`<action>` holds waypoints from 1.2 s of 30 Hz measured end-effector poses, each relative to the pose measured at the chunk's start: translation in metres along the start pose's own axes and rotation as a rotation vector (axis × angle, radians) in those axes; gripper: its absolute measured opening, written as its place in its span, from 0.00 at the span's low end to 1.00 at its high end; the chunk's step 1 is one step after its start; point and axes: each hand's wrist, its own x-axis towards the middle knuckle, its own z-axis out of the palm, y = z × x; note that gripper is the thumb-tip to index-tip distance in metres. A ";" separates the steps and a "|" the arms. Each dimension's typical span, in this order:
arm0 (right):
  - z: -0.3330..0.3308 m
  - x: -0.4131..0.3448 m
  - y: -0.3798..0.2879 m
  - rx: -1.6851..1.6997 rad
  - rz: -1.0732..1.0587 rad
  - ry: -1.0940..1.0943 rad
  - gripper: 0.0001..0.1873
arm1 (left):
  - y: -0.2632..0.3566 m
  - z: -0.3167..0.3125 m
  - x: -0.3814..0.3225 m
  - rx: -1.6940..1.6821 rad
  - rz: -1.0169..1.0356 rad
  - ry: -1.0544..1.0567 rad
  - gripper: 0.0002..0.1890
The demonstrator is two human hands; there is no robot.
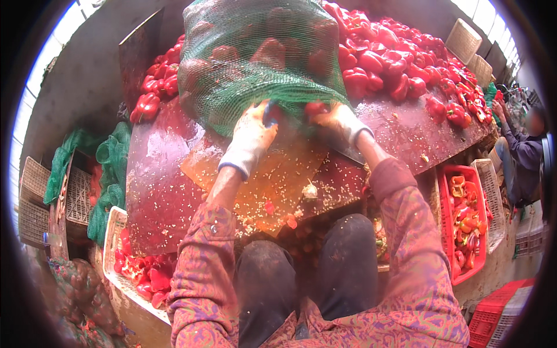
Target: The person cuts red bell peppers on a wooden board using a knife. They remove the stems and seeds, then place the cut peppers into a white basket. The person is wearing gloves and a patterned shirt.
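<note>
A large green mesh sack (261, 56) full of red bell peppers lies on the worktable (161, 187), its mouth turned towards me. My left hand (252, 130), in a white glove with an orange-stained palm, grips the left side of the mouth. On the right side of the mouth, my gloved right hand (341, 121) holds the netting. A red bell pepper (316, 108) shows at the opening by my right fingertips. Mesh and blur partly hide the fingers of both hands. Below them lies an orange-brown board (261, 182) strewn with pepper seeds.
Red bell peppers (391, 56) are heaped behind the sack. A pale crate (114, 243) of peppers stands at left, a red crate (444, 217) of pepper pieces at right. Green mesh sacks (111, 174) hang at left. Another person (524, 143) sits at far right.
</note>
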 end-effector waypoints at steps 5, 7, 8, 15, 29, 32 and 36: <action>0.047 -0.054 0.005 -0.302 -0.457 0.219 0.42 | -0.046 0.002 -0.058 -0.476 -0.214 -0.072 0.27; 0.053 -0.074 -0.013 -0.230 -0.530 0.184 0.44 | -0.040 -0.008 -0.087 -0.623 -0.296 -0.124 0.27; 0.059 -0.083 -0.027 -0.190 -0.566 0.164 0.46 | -0.043 -0.010 -0.103 -0.738 -0.317 -0.087 0.28; 0.137 -0.107 -0.087 0.114 -0.384 -0.198 0.48 | -0.082 -0.030 -0.204 -1.007 -0.506 0.438 0.33; 0.176 -0.076 -0.077 0.313 -0.175 -0.456 0.33 | -0.126 0.001 -0.181 -0.564 -0.235 0.205 0.53; 0.175 -0.086 -0.087 0.308 -0.335 -0.429 0.36 | -0.132 -0.009 -0.183 -1.123 -0.372 0.251 0.55; 0.173 -0.099 -0.094 0.444 -0.564 -0.487 0.38 | -0.129 -0.021 -0.180 -0.767 -0.219 0.232 0.55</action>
